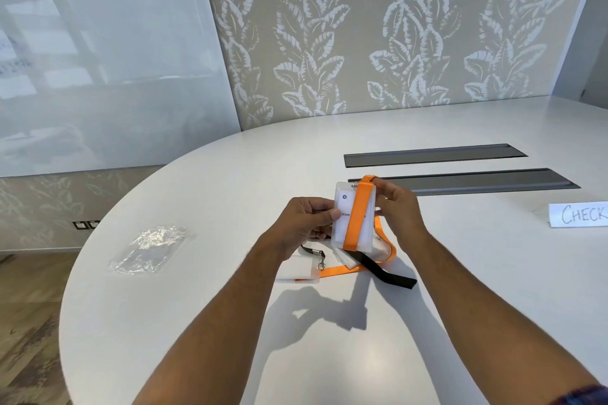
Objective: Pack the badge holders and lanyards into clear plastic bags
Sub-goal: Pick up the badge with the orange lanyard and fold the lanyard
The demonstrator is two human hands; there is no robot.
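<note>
Left hand [304, 220] pinches badge holder [353, 217], right hand [396, 207] grips orange lanyard [357, 214], wrapping it round. Next, prob: into clear bags [148, 248], far left on table [197, 306].

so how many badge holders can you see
3, maybe more hidden. One badge holder is held up by the left hand and right hand. A second holder lies flat below the left hand. A third holder sits partly hidden under the held one.
</note>
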